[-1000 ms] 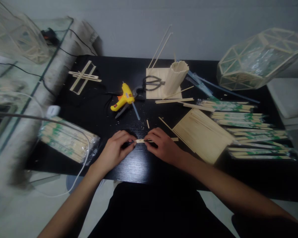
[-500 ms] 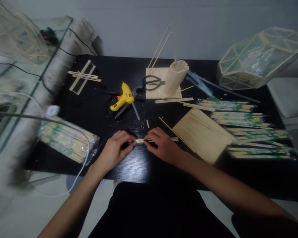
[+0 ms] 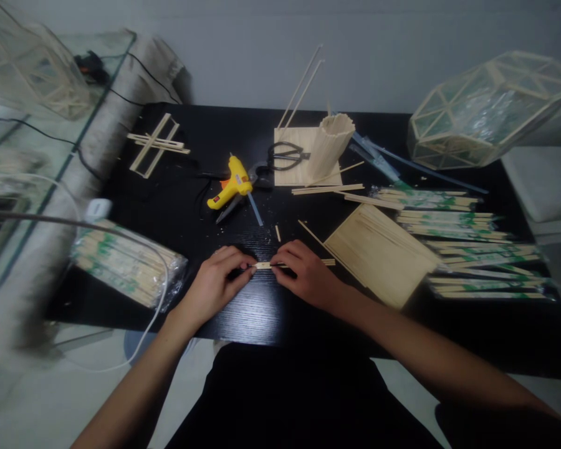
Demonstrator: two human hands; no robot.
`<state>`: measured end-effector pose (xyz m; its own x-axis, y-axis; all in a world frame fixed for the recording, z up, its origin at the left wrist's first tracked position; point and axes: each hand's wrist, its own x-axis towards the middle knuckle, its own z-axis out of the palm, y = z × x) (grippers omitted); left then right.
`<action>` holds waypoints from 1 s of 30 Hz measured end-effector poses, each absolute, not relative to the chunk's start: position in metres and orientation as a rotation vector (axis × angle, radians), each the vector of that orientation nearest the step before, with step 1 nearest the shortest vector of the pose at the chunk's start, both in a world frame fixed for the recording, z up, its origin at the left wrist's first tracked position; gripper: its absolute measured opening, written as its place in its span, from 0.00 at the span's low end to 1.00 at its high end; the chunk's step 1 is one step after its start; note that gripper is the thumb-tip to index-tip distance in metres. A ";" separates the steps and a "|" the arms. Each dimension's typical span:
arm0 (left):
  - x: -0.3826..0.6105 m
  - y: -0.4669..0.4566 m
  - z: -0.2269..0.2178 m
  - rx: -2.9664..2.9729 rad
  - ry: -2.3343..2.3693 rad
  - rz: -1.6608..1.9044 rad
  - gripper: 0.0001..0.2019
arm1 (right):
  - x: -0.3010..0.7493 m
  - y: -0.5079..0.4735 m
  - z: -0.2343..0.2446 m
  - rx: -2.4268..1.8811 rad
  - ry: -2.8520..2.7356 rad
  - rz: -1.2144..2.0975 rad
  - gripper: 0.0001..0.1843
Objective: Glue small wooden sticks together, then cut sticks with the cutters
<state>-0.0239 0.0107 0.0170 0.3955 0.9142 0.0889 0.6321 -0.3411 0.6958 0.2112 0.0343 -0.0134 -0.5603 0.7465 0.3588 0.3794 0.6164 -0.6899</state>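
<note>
Both my hands rest on the black table (image 3: 262, 312) near its front edge, pinching the same thin wooden stick (image 3: 263, 265) that lies flat between them. My left hand (image 3: 217, 280) grips its left end with closed fingers. My right hand (image 3: 303, 271) covers the right part of the stick, whose far end pokes out at the right. A flat panel of glued sticks (image 3: 381, 252) lies just right of my right hand.
A yellow glue gun (image 3: 231, 183) and black scissors (image 3: 285, 154) lie behind my hands, beside a tube of sticks (image 3: 330, 146). Wrapped chopsticks (image 3: 467, 246) lie at the right, a bag of them (image 3: 126, 265) at the left. A stick-frame lantern (image 3: 489, 109) stands at the far right.
</note>
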 end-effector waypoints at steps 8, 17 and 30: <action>-0.024 0.010 0.017 2.079 1.338 0.611 0.07 | 0.211 0.035 -0.013 -0.859 -2.198 0.705 0.04; -0.025 0.010 0.016 2.088 1.338 0.611 0.06 | 0.211 0.035 -0.015 -0.868 -2.197 0.696 0.05; -0.026 0.011 0.018 2.102 1.322 0.594 0.06 | 0.211 0.035 -0.013 -0.861 -2.186 0.722 0.05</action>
